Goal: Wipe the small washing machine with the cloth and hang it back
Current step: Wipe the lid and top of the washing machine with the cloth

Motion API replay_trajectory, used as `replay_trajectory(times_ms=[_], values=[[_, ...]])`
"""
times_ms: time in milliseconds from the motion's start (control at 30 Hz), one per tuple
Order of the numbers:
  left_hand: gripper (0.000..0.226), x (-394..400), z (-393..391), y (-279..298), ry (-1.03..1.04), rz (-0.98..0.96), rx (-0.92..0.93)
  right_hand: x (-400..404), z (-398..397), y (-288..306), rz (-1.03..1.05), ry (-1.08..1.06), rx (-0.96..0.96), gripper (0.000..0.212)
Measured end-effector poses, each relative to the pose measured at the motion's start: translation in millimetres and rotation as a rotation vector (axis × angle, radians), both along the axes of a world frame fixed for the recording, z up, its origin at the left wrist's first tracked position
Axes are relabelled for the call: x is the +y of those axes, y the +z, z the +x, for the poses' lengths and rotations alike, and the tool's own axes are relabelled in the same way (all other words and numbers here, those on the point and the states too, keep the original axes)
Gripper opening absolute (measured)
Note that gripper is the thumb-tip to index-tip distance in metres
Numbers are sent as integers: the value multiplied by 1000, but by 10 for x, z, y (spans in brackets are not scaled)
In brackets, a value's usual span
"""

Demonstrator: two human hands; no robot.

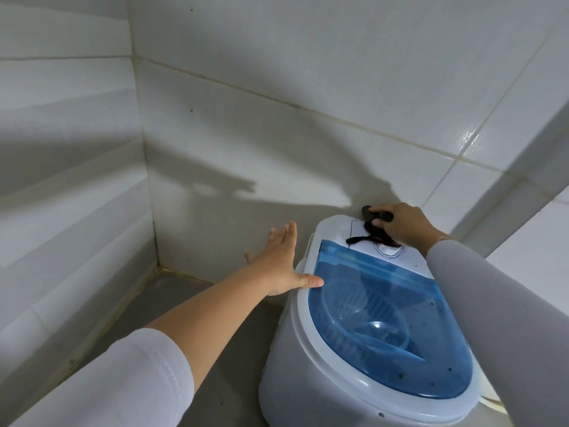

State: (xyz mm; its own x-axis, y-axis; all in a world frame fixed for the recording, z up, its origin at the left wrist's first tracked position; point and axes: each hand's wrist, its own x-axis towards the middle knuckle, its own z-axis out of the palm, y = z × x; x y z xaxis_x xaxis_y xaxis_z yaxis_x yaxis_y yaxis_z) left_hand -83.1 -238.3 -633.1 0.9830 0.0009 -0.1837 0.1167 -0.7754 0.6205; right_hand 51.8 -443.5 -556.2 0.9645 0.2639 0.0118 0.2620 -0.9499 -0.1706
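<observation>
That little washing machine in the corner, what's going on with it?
A person is leaning over the small washing machine, which sits on a grey floor by white tiled walls. The right hand grips a black object at the back of the machine's top, with a dark cord lying across the control panel. The left hand is spread open, its thumb touching the edge of the closed blue lid. No cloth is visible.

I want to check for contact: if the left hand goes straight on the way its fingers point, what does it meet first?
Probably the tiled wall behind the washing machine. The left hand passes beside the machine's left edge, fingers straight, toward that wall; nothing shows between, though depth is unclear.
</observation>
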Motion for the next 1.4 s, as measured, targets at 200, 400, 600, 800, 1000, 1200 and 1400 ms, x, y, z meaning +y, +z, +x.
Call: replay_trajectory(times_ms=[200,400,600,800,1000,1200,1400], values=[[120,7,0,-2,8,-2,5,149,-35,-39,-98,79,38,42],[120,-9,-11,10,23,19,2,113,-114,-26,-104,116,80,57],[121,-15,-29,34,38,32,8,94,-244,-93,-60,208,23,43],[120,-33,-69,64,58,55,14,35,-429,-109,-80,297,-42,39],[121,-49,-73,85,69,85,17,-46,-446,-5,-256,378,-18,34],[119,-41,-41,61,62,99,3,-283,-285,576,-122,255,-172,35],[119,-36,-34,44,54,85,17,-307,-37,642,-101,275,-207,35]])
